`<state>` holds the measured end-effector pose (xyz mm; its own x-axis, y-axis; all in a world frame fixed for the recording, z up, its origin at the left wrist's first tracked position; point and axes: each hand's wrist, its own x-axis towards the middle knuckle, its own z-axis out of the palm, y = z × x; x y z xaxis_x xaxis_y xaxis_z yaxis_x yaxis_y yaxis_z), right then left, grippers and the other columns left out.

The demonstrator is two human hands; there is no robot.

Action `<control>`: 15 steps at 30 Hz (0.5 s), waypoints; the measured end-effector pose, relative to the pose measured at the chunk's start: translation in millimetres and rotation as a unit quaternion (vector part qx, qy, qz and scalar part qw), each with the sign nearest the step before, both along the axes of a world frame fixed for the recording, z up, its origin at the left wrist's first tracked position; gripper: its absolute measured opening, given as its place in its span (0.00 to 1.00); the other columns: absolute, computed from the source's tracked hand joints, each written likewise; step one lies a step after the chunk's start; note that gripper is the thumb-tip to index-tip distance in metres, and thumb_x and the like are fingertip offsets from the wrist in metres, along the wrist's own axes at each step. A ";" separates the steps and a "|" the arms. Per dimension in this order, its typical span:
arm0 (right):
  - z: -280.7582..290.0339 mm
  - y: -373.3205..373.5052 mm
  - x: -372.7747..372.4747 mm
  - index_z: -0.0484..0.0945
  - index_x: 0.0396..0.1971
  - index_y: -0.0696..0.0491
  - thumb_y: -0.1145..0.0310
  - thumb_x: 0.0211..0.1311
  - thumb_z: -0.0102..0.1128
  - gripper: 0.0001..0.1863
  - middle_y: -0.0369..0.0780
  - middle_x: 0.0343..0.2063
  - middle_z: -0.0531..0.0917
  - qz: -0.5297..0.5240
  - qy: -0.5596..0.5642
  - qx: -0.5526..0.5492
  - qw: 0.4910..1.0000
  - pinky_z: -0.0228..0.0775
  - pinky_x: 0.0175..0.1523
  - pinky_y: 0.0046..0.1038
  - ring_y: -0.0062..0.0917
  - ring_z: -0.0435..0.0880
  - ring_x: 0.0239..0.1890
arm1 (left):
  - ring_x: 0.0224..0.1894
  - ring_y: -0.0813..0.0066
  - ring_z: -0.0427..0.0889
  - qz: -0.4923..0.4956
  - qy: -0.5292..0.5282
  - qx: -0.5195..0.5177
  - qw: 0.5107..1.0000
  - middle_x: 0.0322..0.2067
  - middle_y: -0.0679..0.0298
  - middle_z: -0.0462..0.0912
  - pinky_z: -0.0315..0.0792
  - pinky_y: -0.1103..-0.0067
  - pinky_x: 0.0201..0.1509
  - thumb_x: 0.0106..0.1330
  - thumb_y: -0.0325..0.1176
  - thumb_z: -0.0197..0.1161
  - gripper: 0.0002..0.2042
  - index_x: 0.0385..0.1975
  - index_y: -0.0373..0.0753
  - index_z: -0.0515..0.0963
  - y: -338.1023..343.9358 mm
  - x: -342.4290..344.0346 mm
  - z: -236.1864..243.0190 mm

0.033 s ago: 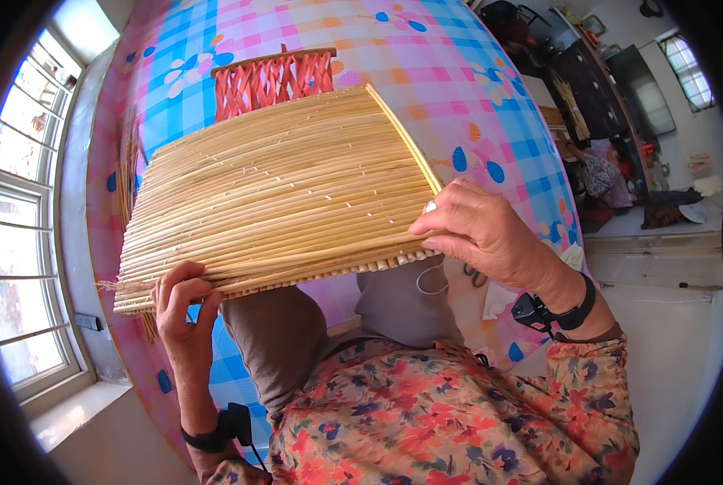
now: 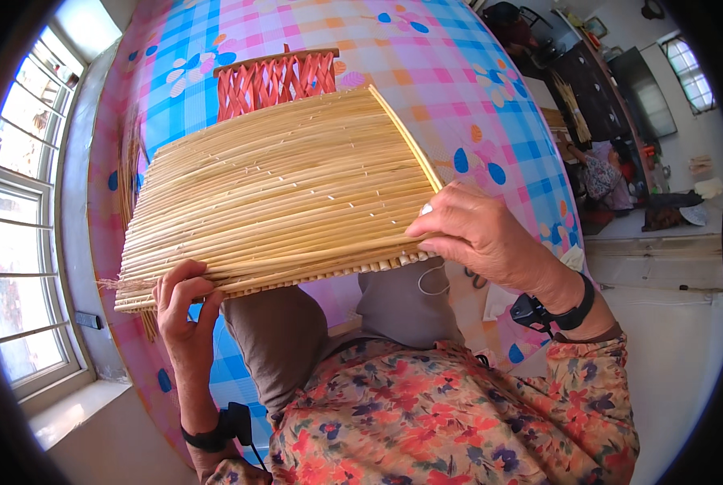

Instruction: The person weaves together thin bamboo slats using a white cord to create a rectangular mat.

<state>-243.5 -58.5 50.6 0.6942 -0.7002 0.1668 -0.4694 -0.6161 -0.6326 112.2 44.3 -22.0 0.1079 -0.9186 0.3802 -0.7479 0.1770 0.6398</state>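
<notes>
- A flowered shirt [image 2: 410, 412] and brown trousers [image 2: 272, 335] are seen nearest.
- The straw mat [image 2: 281, 182] is held over the knees; its long axis is laid left to right, tipped slightly upward at the right, and its stalks are pointed the same way.
- The mat's near edge is pinched toward its left corner by the left hand [image 2: 185, 303], fingers curled on top, thumb below.
- Its near right corner is pinched by the right hand [image 2: 475, 230], between thumb and bent fingers.
- A thread loop [image 2: 420, 283] is hung below that corner.
- Beyond the mat's far edge, a red lattice rack [image 2: 276, 85] is set on the checked cloth [image 2: 426, 65].
- Thin stalks [image 2: 127, 162] are laid along the cloth's left edge.
</notes>
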 end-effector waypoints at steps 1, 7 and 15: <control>-3.5 -1.3 3.3 0.82 0.39 0.55 0.75 0.57 0.66 0.09 0.37 0.30 0.78 0.019 -0.006 0.008 1.000 0.70 0.42 0.29 0.29 0.77 0.37 | 0.46 0.62 0.75 -0.011 -0.005 -0.009 1.000 0.43 0.61 0.80 0.66 0.71 0.53 0.49 0.21 0.69 0.10 0.29 0.37 0.77 -0.8 -0.3 -0.7; -10.7 -13.1 10.3 0.82 0.38 0.54 0.74 0.58 0.66 0.09 0.37 0.30 0.79 0.037 0.025 0.025 0.999 0.69 0.43 0.29 0.30 0.77 0.36 | 0.46 0.63 0.75 -0.006 0.002 -0.011 1.000 0.43 0.61 0.80 0.66 0.71 0.53 0.48 0.21 0.70 0.10 0.30 0.38 0.78 -0.5 1.2 -0.7; 3.4 -12.5 10.8 0.82 0.34 0.56 0.75 0.57 0.65 0.06 0.39 0.29 0.79 0.040 0.059 0.062 0.996 0.71 0.40 0.30 0.31 0.79 0.34 | 0.45 0.62 0.77 0.005 0.024 -0.017 1.000 0.41 0.61 0.81 0.66 0.70 0.54 0.57 0.21 0.64 0.06 0.33 0.36 0.79 9.1 4.7 3.7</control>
